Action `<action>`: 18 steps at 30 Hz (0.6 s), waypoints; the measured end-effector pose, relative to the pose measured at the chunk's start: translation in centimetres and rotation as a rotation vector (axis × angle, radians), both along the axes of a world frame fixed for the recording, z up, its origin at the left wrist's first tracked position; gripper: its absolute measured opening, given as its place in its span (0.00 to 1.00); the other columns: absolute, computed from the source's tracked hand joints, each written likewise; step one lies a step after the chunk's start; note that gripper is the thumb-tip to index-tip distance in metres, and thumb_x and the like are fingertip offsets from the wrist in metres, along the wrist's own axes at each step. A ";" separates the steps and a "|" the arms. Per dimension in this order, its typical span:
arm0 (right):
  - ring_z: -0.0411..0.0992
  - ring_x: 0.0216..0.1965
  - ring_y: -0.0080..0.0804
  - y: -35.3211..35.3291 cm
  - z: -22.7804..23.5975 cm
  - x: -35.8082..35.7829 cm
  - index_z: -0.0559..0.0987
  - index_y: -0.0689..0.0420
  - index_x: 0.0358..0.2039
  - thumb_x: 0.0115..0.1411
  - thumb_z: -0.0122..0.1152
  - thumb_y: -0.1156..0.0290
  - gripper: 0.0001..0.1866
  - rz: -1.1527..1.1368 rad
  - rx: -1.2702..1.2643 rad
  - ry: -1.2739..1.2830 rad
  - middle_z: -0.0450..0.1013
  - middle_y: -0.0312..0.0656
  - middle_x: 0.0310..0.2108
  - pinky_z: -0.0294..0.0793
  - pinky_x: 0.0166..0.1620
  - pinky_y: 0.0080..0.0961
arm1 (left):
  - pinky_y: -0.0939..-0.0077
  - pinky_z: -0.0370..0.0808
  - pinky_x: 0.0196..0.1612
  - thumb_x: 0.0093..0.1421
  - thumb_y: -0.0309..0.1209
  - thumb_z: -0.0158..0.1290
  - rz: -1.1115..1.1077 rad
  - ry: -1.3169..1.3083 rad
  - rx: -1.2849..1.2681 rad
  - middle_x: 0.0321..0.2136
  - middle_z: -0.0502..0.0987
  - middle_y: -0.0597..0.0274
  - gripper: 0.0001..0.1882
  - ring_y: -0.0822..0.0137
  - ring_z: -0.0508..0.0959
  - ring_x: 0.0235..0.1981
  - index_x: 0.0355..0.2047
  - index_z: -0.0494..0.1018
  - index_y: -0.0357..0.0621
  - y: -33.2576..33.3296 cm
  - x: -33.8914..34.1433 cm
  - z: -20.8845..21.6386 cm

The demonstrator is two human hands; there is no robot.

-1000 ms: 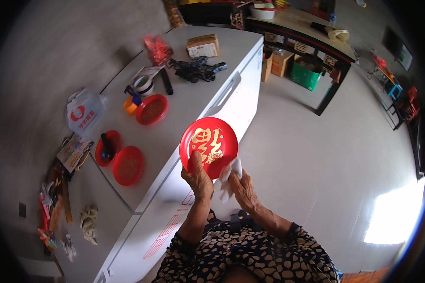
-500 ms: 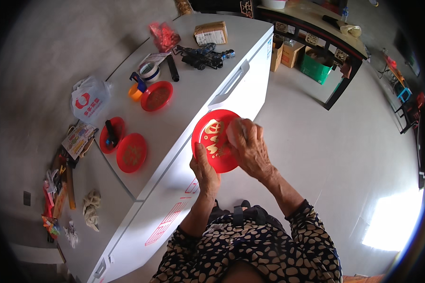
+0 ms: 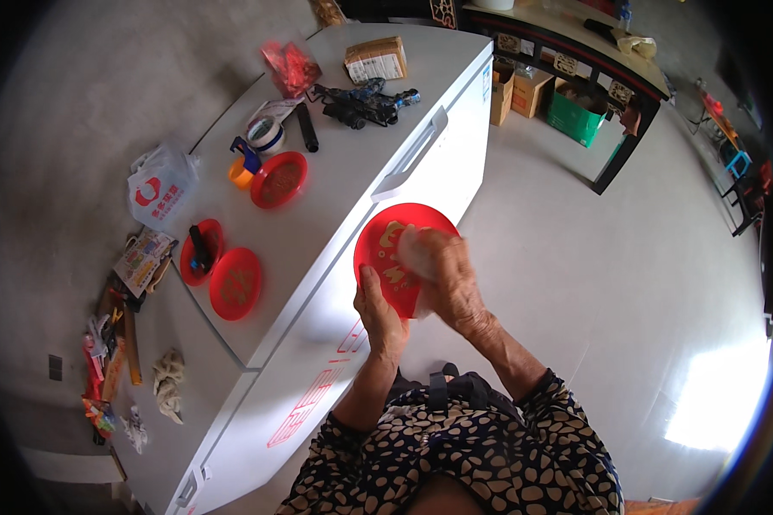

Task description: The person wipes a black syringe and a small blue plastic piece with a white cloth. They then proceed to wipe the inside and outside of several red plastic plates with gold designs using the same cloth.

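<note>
A round red plate (image 3: 371,249) with gold lettering and patterns is gripped at its lower left rim by my left hand (image 3: 380,319), thumb on top and the other fingers underneath. It is held in front of the white freezer's edge, above the floor. My right hand (image 3: 452,279) is closed around a whitish wad (image 3: 414,251), perhaps tissue or cloth, pressed on the plate's inner face. Motion blurs the wad and the fingertips. The plate's right side is hidden behind that hand.
On the freezer top (image 3: 318,223) lie more red dishes (image 3: 235,285), an orange cup (image 3: 240,173), a tape roll (image 3: 265,135), a black strap bundle (image 3: 365,103), a cardboard package (image 3: 375,60) and a plastic bag (image 3: 163,184). A dark-framed table (image 3: 610,81) stands beyond, with boxes below.
My right hand has slid down and a little left across the plate, exposing the whitish wad. The plate has shifted slightly right in my left hand's grip.
</note>
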State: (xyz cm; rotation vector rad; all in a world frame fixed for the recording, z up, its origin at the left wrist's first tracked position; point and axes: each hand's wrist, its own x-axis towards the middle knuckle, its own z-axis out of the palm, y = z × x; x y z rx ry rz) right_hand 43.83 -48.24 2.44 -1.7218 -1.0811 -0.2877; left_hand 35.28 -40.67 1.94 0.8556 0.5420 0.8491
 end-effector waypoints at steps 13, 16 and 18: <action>0.64 0.48 0.50 0.3 0.5 -0.2 0.72 0.55 0.52 0.46 0.66 0.72 0.29 0.306 0.038 0.049 0.64 0.45 0.53 0.69 0.47 0.43 | 0.66 0.66 0.57 0.63 0.62 0.32 -0.130 0.001 -0.123 0.53 0.66 0.59 0.36 0.63 0.67 0.55 0.58 0.58 0.44 0.6 0.2 -1.1; 0.64 0.49 0.48 1.0 -0.3 -0.9 0.76 0.49 0.47 0.44 0.67 0.71 0.26 0.218 0.018 -0.127 0.64 0.40 0.52 0.67 0.47 0.47 | 0.67 0.66 0.57 0.63 0.62 0.31 -0.130 0.023 -0.231 0.52 0.67 0.61 0.35 0.65 0.67 0.55 0.56 0.60 0.47 0.5 0.2 -1.2; 0.65 0.49 0.47 1.4 -0.4 -0.9 0.78 0.43 0.44 0.44 0.67 0.70 0.23 0.137 -0.026 -0.235 0.65 0.42 0.51 0.64 0.47 0.53 | 0.67 0.65 0.57 0.63 0.62 0.30 -0.158 0.003 -0.177 0.52 0.67 0.61 0.35 0.65 0.67 0.55 0.56 0.60 0.47 0.3 0.0 -0.7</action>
